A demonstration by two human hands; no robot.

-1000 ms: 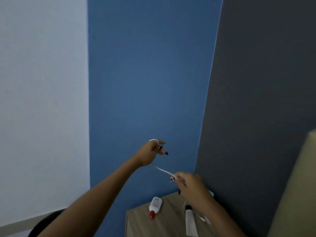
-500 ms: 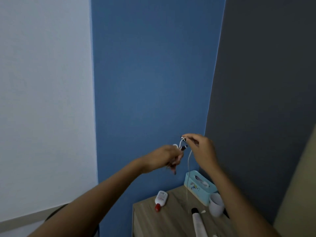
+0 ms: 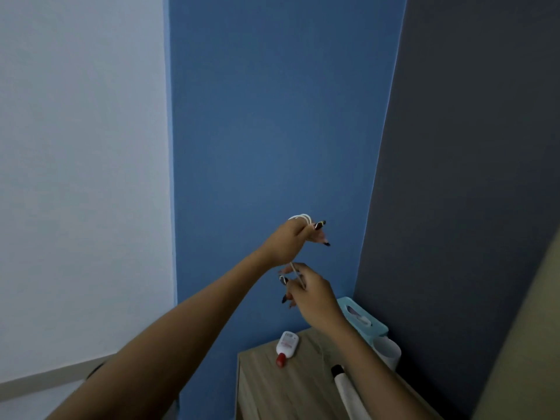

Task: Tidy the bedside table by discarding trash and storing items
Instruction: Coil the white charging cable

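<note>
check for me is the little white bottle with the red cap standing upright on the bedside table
No, the white bottle lies on its side on the bedside table, red cap pointing toward the near edge.

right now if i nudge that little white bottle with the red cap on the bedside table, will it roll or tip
The white bottle already lies flat on the bedside table, so it can't tip. Its body looks flattened rather than round, so it would probably slide or spin, not roll. It looks small and likely light, so a gentle nudge should shift it.

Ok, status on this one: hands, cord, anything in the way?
Left hand shut on white cord, loops round fingers. Right hand pinching the strand below. Bottle, tube, tissue box on table. Nothing blocking.
</note>
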